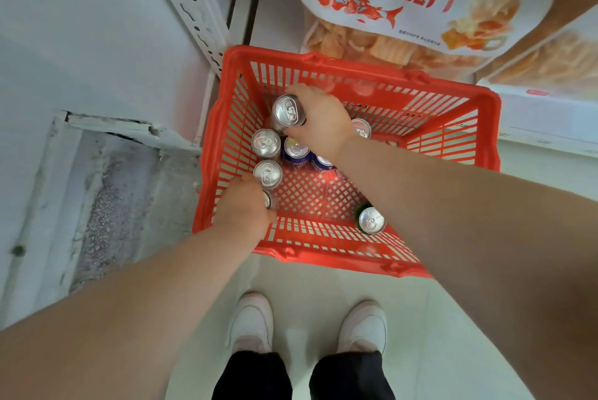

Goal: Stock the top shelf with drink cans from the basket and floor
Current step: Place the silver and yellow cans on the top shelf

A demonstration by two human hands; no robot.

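A red plastic basket [453, 102] stands on the floor in front of my feet, with several upright drink cans inside. My right hand [320, 118] reaches in and is shut on a silver-topped can [286, 110] near the basket's far left corner, lifted a little above the others. My left hand [244, 208] is closed over another can [268, 199] at the near left wall; only a sliver of its top shows. Two silver cans [267, 173] stand between the hands, blue cans [296, 150] sit beside them, and a green can [371, 220] stands alone at the near right.
Large snack bags with red lettering [404, 1] hang over the basket's far side on a low shelf [550, 115]. A white perforated shelf upright [187, 5] runs along the left. My two white shoes [252, 325] stand on the pale floor just behind the basket.
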